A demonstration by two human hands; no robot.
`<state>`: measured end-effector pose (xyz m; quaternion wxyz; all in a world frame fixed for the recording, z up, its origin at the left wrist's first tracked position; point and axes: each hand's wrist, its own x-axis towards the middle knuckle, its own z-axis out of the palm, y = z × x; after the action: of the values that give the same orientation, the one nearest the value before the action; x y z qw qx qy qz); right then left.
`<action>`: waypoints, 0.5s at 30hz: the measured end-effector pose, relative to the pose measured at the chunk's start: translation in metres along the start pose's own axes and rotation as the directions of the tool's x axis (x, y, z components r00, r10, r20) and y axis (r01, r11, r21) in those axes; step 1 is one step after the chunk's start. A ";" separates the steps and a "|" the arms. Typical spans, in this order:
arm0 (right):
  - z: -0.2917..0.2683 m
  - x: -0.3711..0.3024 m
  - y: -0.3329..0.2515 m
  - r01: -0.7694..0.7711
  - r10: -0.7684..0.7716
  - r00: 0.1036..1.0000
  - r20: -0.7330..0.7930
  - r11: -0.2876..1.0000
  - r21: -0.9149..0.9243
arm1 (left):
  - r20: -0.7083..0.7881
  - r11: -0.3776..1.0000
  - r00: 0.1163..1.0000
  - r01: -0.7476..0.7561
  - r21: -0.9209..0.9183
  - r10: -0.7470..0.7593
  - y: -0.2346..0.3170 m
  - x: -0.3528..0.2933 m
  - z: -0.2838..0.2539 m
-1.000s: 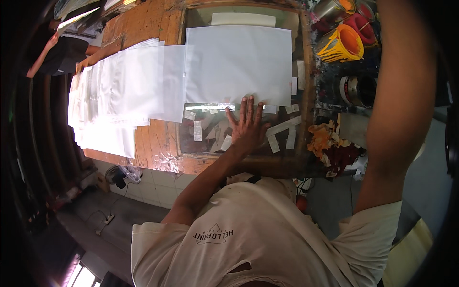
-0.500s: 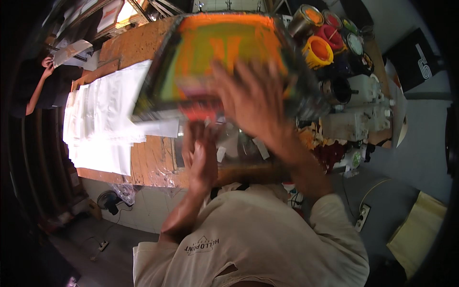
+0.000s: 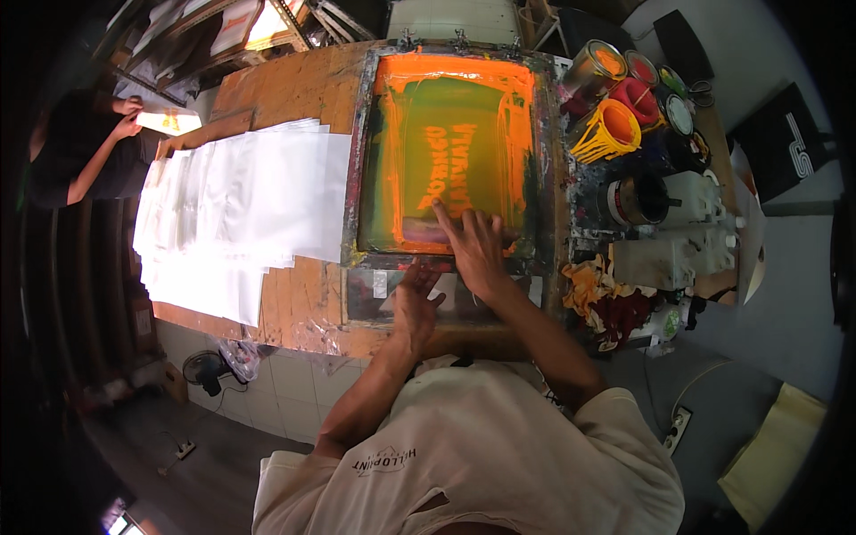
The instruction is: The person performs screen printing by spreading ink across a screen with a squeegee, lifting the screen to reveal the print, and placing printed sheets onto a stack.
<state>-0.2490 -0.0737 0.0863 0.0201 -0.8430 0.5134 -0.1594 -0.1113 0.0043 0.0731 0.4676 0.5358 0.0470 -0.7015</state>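
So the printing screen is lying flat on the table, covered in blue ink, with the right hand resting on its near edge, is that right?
Not quite: the ink on the printing screen is orange, not blue, as the head view shows. The rest holds: the screen lies flat on the table, and the right hand rests on its near edge.

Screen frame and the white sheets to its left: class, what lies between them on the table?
In the head view, nothing: the white sheets reach right up to the screen frame, their right edge meeting its left side, so no bare table shows between them there.
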 end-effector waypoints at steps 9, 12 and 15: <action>0.025 0.061 0.035 0.001 -0.008 0.992 -0.125 0.999 -0.051 | -0.043 1.000 0.999 -0.028 -0.007 0.028 0.008 -0.013 0.015; 0.042 0.117 0.069 -0.014 0.000 0.988 -0.156 0.996 -0.084 | -0.091 0.999 0.995 -0.037 -0.024 0.034 0.004 -0.010 0.015; 0.057 0.177 0.106 -0.032 0.012 0.982 -0.187 0.994 -0.108 | -0.054 0.999 0.998 -0.035 -0.029 0.033 0.006 -0.011 0.016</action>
<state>-0.2490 -0.2858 0.0552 -0.0726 -0.8185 0.5304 -0.2085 -0.1180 -0.0013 0.0911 0.4859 0.5481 0.0607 -0.6780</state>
